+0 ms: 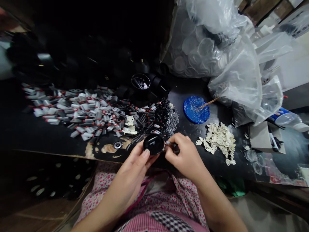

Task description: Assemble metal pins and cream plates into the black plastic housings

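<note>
A round black part with a glossy face is held in my left hand, thumb on its near rim and fingers beneath. My right hand is closed at the part's right side, its thumb and forefinger pinched around a small dark item that is too small to name. Just beyond my hands lie dark springs and a heap of small black and grey pieces. A metal ring rests to the left near the table's front edge.
Many grey-white tubes with red bands spread across the left. A blue lid with a stick stands beyond my right hand, near a pile of cream plates. Clear bags, a bottle and an open box are at right.
</note>
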Tool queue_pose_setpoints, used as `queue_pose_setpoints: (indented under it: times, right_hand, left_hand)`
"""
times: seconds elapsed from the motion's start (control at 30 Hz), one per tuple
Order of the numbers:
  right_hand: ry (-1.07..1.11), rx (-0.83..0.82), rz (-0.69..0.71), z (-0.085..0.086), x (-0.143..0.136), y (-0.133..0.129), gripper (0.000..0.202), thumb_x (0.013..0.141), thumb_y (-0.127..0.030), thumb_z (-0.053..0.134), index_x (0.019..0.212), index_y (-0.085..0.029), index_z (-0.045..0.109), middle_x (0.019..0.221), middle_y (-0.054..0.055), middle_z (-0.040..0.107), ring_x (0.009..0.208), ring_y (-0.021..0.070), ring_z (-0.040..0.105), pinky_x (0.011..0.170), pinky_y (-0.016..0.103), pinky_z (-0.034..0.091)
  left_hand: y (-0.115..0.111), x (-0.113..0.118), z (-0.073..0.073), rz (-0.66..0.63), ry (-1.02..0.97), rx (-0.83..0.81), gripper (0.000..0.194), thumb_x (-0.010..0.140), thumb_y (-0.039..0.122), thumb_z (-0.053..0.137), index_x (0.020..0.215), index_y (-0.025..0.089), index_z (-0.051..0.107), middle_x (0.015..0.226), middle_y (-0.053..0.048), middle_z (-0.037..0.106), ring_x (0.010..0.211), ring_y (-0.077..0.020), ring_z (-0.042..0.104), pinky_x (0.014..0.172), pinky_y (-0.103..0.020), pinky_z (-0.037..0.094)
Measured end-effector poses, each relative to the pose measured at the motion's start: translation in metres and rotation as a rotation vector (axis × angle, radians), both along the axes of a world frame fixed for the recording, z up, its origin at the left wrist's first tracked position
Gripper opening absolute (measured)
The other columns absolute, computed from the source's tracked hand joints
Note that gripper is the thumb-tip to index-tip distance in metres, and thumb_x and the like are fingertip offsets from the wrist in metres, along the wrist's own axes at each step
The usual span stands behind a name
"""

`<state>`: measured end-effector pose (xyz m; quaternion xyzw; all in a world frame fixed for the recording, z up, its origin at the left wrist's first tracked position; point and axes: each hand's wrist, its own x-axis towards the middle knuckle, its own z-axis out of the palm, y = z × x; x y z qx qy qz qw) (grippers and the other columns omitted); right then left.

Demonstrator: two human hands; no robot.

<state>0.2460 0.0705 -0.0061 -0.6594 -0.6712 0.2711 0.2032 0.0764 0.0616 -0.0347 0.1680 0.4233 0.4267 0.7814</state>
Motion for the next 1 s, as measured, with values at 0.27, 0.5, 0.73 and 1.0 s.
queue_pose_setpoints:
  times: [0.27, 0.5, 0.73, 1.0]
  right_hand:
    - [0.185, 0.251, 0.125, -0.01, -0.014, -0.005, 0.004, 0.094, -0.02, 0.064, 0.093, -0.021, 0.068, 0.089, 0.0, 0.072, 0.083, 0.015, 0.065, 0.078, 0.033, 0.038]
    - [0.111, 0.409, 0.217, -0.008, -0.012, -0.006, 0.009, 0.093, -0.013, 0.064, 0.096, -0.019, 0.07, 0.091, 0.002, 0.073, 0.081, 0.0142, 0.067, 0.077, 0.034, 0.037]
    - [0.079, 0.421, 0.209, -0.004, -0.013, -0.004, 0.006, 0.095, -0.016, 0.063, 0.094, -0.019, 0.069, 0.088, 0.001, 0.074, 0.08, 0.0145, 0.067, 0.076, 0.034, 0.038]
    - [0.041, 0.35, 0.233, 0.0, -0.014, -0.005, 0.011, 0.095, -0.015, 0.059, 0.094, -0.019, 0.07, 0.084, 0.001, 0.074, 0.073, 0.0146, 0.064, 0.074, 0.035, 0.034]
  left_hand:
    - [0.013, -0.016, 0.006, 0.052, -0.111, -0.113, 0.022, 0.091, 0.034, 0.069, 0.109, 0.023, 0.072, 0.119, -0.009, 0.075, 0.113, -0.0281, 0.069, 0.097, -0.042, 0.057]
    - [0.014, -0.016, -0.001, -0.007, 0.014, -0.038, 0.022, 0.087, 0.033, 0.075, 0.107, 0.027, 0.071, 0.11, -0.003, 0.077, 0.1, -0.0202, 0.072, 0.093, -0.033, 0.057]
    - [0.007, -0.016, -0.004, -0.073, 0.098, 0.041, 0.027, 0.088, 0.032, 0.075, 0.114, 0.031, 0.069, 0.112, 0.003, 0.075, 0.106, -0.0145, 0.068, 0.094, -0.024, 0.053]
    - [0.006, -0.015, -0.008, -0.1, 0.098, 0.116, 0.026, 0.084, 0.029, 0.079, 0.108, 0.028, 0.068, 0.102, 0.003, 0.075, 0.101, -0.0147, 0.068, 0.093, -0.025, 0.052]
